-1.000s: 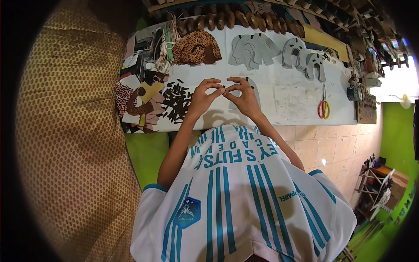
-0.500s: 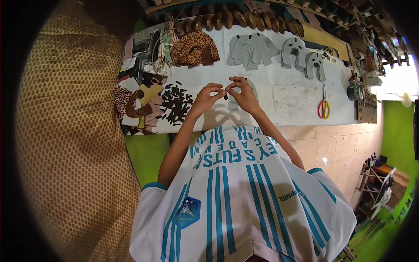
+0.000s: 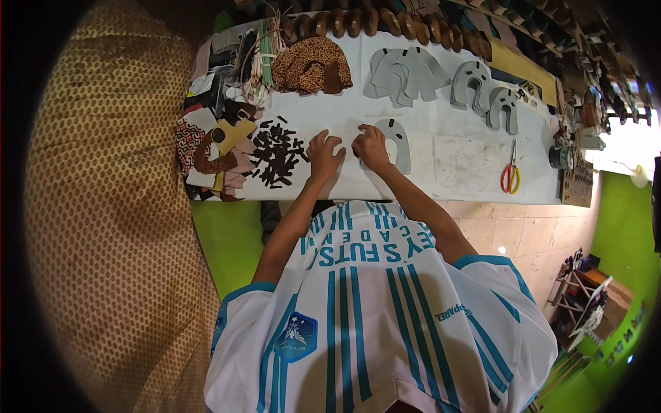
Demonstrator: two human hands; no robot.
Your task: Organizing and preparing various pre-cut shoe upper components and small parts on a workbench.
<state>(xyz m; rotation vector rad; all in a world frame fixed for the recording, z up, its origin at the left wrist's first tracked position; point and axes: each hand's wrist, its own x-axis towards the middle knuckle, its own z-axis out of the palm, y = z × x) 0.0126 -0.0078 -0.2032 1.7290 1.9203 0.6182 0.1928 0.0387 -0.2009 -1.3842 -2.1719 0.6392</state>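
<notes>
On the white table, my left hand (image 3: 326,155) is held palm down with its fingers curved and apart, nothing showing in it. It is just right of a pile of small black strips (image 3: 277,160). My right hand (image 3: 372,147) is pinched, and a bit of dark material, seemingly a black strip (image 3: 355,147), shows at its fingertips. A single grey U-shaped piece (image 3: 402,153) lies flat beside and partly under that hand. One black tab sits at the top of its curve.
Farther back lie leopard-print pieces (image 3: 303,60), fanned grey pieces (image 3: 406,77) and two stacks of grey U-shaped pieces (image 3: 471,88). Scissors (image 3: 510,177) with red and yellow handles are at the right. Scraps (image 3: 224,148) cover the left end. Brown shoe forms (image 3: 354,22) line the back.
My hands have come apart from a fingertip-to-fingertip pinch and moved lower. The left fingers have opened, and more of the grey U-shaped piece shows beside my right hand.
</notes>
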